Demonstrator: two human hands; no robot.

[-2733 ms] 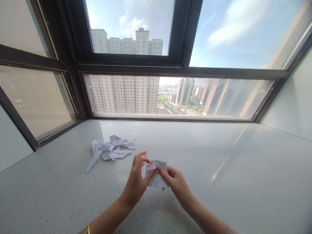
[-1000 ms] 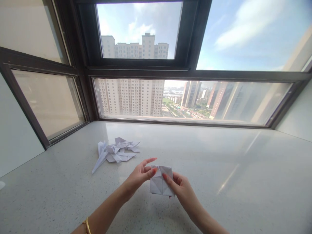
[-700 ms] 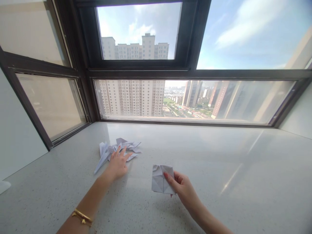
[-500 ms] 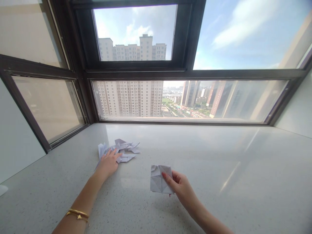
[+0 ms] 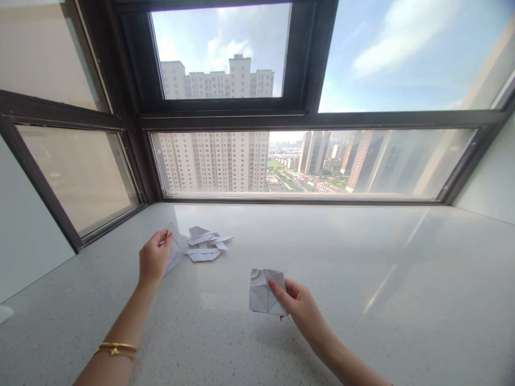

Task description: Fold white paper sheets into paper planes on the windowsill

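The right hand (image 5: 300, 308) is nearest to the camera and holds a folded square (image 5: 265, 292) of white paper a little above the sill (image 5: 362, 300); the thumb lies on the front of the square and the other fingers are curled behind it, so the grip is closed but looks light. For this step it is better to keep the pinch near the edge, as it is, because pressure in the middle can flatten the creases. Further away and to the left, the left hand (image 5: 155, 257) is closed on one paper plane (image 5: 175, 251), which it pinches at the wing between thumb and fingers, with the plane raised from the stone. I think the lift should go slowly and straight up, since the piece is thin and can bend or catch on its neighbours. Just beside it, a small pile (image 5: 206, 244) of other folded paper pieces lies on the sill. Behind all this stands the window (image 5: 225, 115).
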